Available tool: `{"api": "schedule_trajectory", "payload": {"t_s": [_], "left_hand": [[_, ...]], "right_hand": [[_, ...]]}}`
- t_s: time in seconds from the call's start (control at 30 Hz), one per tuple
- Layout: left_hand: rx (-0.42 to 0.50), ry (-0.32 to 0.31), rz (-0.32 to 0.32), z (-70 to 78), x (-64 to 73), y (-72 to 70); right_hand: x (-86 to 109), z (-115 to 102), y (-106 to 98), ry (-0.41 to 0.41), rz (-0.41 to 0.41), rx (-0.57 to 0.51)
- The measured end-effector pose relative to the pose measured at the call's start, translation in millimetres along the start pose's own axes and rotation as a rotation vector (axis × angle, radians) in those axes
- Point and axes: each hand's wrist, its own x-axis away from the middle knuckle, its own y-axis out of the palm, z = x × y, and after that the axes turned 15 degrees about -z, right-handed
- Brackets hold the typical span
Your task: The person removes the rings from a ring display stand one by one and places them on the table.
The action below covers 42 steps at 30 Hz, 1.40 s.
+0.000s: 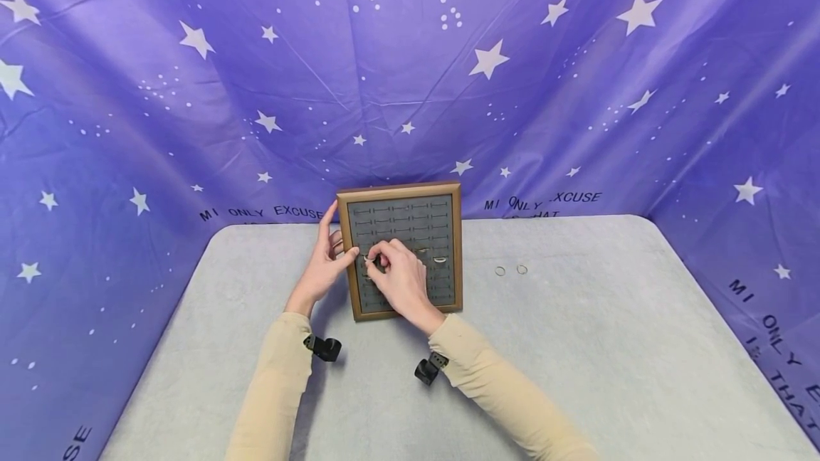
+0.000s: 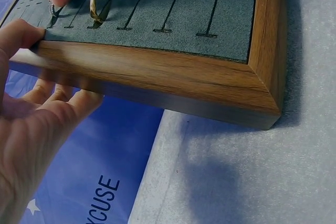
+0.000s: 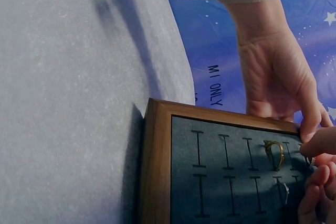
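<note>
A wood-framed ring display tray [image 1: 456,233] with grey slotted padding leans upright on the table. My left hand [image 1: 320,270] grips its left side, thumb on the front of the frame and fingers behind it. In front of the padding, my right hand [image 1: 400,276] pinches a silver ring [image 2: 51,10] at a slot near that edge. A gold ring [image 2: 101,6] stands in a slot of the same column. Beside it, another silver ring [image 3: 286,193] sits in the neighbouring column. Farther right on the tray is a wide silver ring [image 1: 439,260], with a gold ring [image 1: 421,251] just above.
Two loose rings, one [image 1: 500,271] beside the other [image 1: 522,269], lie on the grey table [image 1: 608,347] right of the tray. A purple star-printed curtain [image 1: 410,77] hangs close behind the tray and along both sides.
</note>
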Motion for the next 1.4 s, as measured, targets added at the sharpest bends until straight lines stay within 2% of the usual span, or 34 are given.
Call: {"api": "schedule_trajectory", "payload": {"t_s": [0.13,0.27,0.4,0.5,0.63,0.9,1.07,1.4], "left_hand": [[-0.011,-0.013,-0.003,14.0,0.8,5.2],[-0.022,-0.025,-0.001,23.6,0.6,8.3],[-0.004,-0.028,0.005,14.5,-1.2,4.5],[0.004,-0.031,0.011,3.5,-2.1,0.1],[-0.005,-0.030,0.016,-1.3,-1.4,-0.3],[-0.006,0.005,0.014,-2.2,-0.1,0.8],[0.023,0.000,0.022,-4.7,0.0,0.4],[0.024,-0.012,0.030,-2.6,1.0,2.6]], "right_hand": [[1.2,1.5,-4.7,-0.043,-0.030,-0.063],[3.3,3.0,-11.7,-0.103,-0.086,-0.199],[5.5,4.6,-18.8,-0.124,-0.119,-0.355],[7.3,5.9,-22.3,-0.093,-0.131,-0.437],[11.3,7.1,-26.7,-0.056,-0.140,-0.508],[21.2,12.2,-34.7,-0.025,-0.163,-0.513],[27.1,17.6,-39.9,-0.019,-0.167,-0.499],[35.4,24.5,-53.9,0.007,-0.151,-0.509]]}}
